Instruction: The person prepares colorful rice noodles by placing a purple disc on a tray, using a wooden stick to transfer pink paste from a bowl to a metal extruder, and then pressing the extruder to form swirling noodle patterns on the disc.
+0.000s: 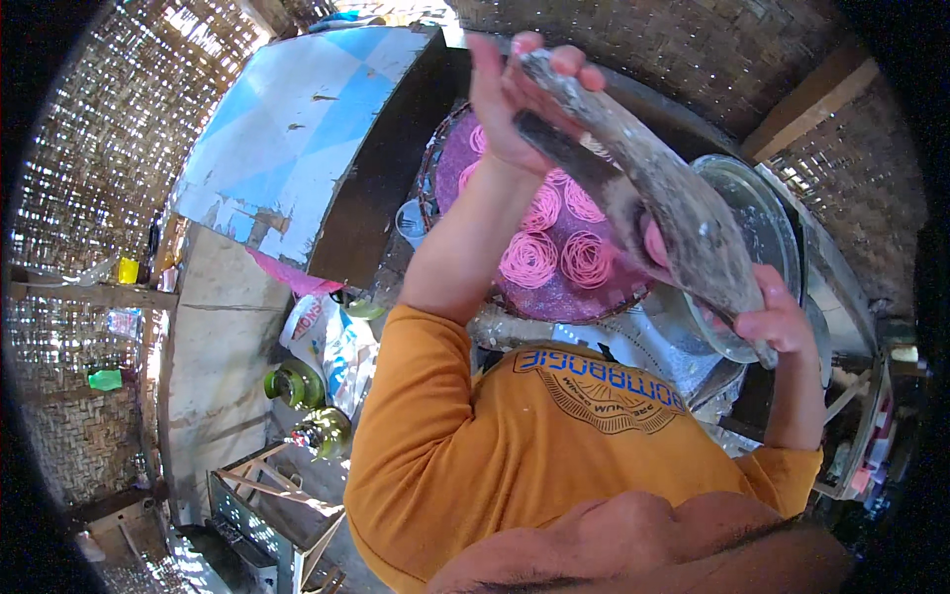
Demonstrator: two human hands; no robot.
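A worn, greyish wooden hand press (693,218) with two long pieces slants across the upper right, above a round tray. Pink dough (655,241) shows in the gap between the two pieces. My left hand (524,109) is wrapped round the upper end of the press, its fingertips curling over the edge. At the lower end my right hand (779,315) is closed round the wood. Below lies the round tray lined with purple cloth (556,297), bearing several coiled pink strand nests (529,259). The press and my left forearm hide part of the tray.
A large see-through basin (789,220) stands right of the tray. At the left is a box-like piece with a peeling blue-and-white top (297,119). A clear cup (410,222) sits by the tray's left edge. Green gas cylinders (325,432) stand lower left, near a wooden frame (282,485).
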